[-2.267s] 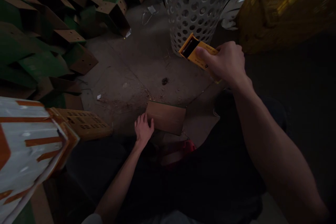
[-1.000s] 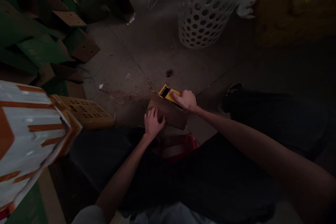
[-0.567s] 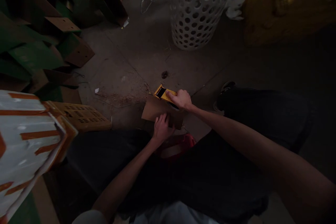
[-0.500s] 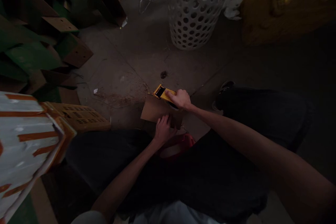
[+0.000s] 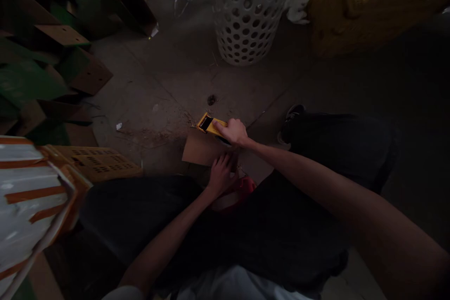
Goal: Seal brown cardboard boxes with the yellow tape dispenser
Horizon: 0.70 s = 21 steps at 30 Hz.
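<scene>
Here, right hand [image 5: 235,131] grips one tool [image 5: 208,125]; left hand [image 5: 221,176] touches one box [image 5: 197,148], grip unclear

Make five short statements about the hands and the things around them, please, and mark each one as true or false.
1. The right hand grips the yellow tool. True.
2. The left hand grips a second yellow tool. False: it is at the near side of the brown cardboard, and no tool shows in it.
3. The perforated basket stands on the floor, beyond both hands. True.
4. The yellow crate is to the left of the basket in the picture. False: it is to the right.
5. Green and brown boxes are heaped at the upper left of the picture. True.
</scene>
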Tool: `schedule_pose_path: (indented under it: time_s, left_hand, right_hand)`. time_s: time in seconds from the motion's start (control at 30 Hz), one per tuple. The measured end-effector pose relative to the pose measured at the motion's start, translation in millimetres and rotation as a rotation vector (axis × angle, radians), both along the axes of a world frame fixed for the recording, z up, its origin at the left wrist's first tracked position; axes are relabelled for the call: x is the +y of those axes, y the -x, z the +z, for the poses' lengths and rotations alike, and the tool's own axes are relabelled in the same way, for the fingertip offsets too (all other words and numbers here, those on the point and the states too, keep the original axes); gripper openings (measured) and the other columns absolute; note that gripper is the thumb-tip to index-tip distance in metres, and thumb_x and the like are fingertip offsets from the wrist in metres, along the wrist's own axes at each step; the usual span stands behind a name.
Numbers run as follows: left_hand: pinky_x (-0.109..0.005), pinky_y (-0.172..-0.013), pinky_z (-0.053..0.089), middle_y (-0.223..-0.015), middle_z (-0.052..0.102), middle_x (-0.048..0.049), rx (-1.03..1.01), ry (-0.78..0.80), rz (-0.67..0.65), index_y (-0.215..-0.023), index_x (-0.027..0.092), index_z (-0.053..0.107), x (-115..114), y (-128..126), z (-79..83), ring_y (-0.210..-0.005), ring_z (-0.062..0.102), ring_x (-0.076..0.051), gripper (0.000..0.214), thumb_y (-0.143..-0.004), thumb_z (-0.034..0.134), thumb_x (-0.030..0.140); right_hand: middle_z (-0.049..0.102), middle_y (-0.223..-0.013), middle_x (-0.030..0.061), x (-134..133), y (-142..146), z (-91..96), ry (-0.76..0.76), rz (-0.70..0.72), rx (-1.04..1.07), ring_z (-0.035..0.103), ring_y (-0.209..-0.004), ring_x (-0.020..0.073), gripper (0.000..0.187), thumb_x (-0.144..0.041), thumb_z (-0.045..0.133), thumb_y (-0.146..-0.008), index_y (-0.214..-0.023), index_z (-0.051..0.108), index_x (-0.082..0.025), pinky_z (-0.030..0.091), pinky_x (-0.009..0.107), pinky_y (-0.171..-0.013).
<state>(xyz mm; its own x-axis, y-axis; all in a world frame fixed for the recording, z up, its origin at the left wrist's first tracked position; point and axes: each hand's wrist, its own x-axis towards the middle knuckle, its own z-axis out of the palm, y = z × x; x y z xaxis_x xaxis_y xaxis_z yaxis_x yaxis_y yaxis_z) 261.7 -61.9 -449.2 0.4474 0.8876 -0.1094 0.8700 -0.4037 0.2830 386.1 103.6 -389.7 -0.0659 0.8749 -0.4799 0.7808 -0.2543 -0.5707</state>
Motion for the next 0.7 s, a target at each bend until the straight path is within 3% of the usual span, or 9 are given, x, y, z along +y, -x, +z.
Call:
schedule_pose_path:
  time_s: [0.17,0.37,0.47,0.53,0.6,0.7]
  left_hand:
    - [-0.048,-0.105,0.042,-0.138,0.060,-0.0138,0.004,0.015,-0.004,-0.148,0.024,0.053,2,-3,1.9,-0.129,0.051,-0.033,0.058,-0.092,0.058,0.037]
    - [-0.043,-0.091,0.047,-0.115,0.065,-0.0132,-0.110,-0.023,0.203,-0.126,0.020,0.067,10,-17,-10.1,-0.106,0.054,-0.027,0.034,-0.100,0.046,0.029]
    - [-0.044,-0.091,0.048,-0.115,0.065,-0.0149,-0.102,-0.052,0.219,-0.119,0.018,0.069,15,-21,-13.5,-0.106,0.054,-0.028,0.032,-0.101,0.045,0.029]
    - [-0.046,-0.094,0.049,-0.118,0.064,-0.0158,-0.062,-0.039,0.170,-0.121,0.017,0.068,22,-19,-11.3,-0.110,0.055,-0.029,0.031,-0.100,0.046,0.028]
    - [-0.046,-0.098,0.050,-0.124,0.062,-0.0157,-0.053,0.020,0.038,-0.124,0.017,0.065,34,-14,-1.6,-0.117,0.056,-0.028,0.031,-0.099,0.048,0.026]
    - [-0.039,-0.101,0.052,-0.130,0.061,-0.0135,-0.222,0.146,-0.165,-0.123,0.019,0.065,54,-9,40.6,-0.120,0.059,-0.023,0.029,-0.099,0.049,0.024]
  right_hand:
    - [0.075,-0.107,0.0256,-1,0,3.4,-0.009,0.018,-0.003,0.073,-0.102,0.0345,0.086,-0.080,0.037,-0.092,-0.108,0.079,-0.006,0.055,0.033,-0.080]
    - [0.075,-0.107,0.0262,-4,0,4.6,-0.011,0.039,0.007,0.072,-0.103,0.0366,0.091,-0.083,0.036,-0.090,-0.108,0.079,-0.005,0.055,0.036,-0.081]
    - [0.075,-0.107,0.0249,0,5,13.4,-0.007,0.038,0.004,0.073,-0.102,0.0353,0.090,-0.083,0.035,-0.091,-0.108,0.079,-0.006,0.056,0.036,-0.082]
    - [0.075,-0.106,0.0231,8,9,31.0,-0.040,0.021,0.019,0.073,-0.100,0.0336,0.089,-0.083,0.035,-0.091,-0.106,0.079,-0.008,0.056,0.037,-0.083]
    - [0.075,-0.106,0.0212,18,8,60.2,-0.114,-0.014,0.069,0.072,-0.100,0.0319,0.087,-0.084,0.035,-0.091,-0.105,0.078,-0.010,0.056,0.037,-0.084]
    - [0.074,-0.107,0.0170,33,-8,116.7,-0.247,-0.087,0.206,0.071,-0.101,0.0286,0.086,-0.085,0.035,-0.092,-0.109,0.075,-0.011,0.055,0.036,-0.086]
